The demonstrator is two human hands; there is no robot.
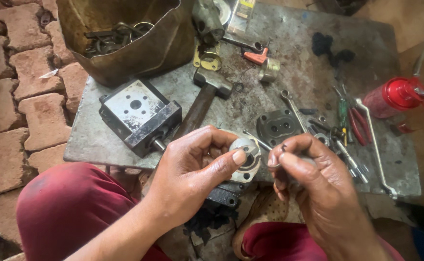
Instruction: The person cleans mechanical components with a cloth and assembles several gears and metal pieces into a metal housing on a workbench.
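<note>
head view. left hand (192,174) is clamped on a round metal flange (247,157), thumb pressed over its rim, fingers curled behind; the flange sits in the air just ahead of the near edge of the plate (299,63). right hand (313,181) is closed in a pinch on a small dark ring (283,146), held just right of the flange, not touching it. whether the ring is a seal or a clip cannot be told.

on the plate, behind the hands: a square pump body (139,116) with a short shaft, a hammer (207,96) lying beside it, a dark cover (277,126) with bores, a spanner (293,108), red pliers (357,125) and a green screwdriver (342,112) well apart to the right. a red oil can (395,96) stands at the right edge. a sack (125,38) of scrap parts stands at the far left corner.

judgement: the ring looks meant for the flange bore. to do this well, keep the flange steady and square to the eye, bring the ring in flat, seat it evenly all round, and check it lies flush before letting go. greasy fingers make a slip likely; work over the lap or plate.
</note>
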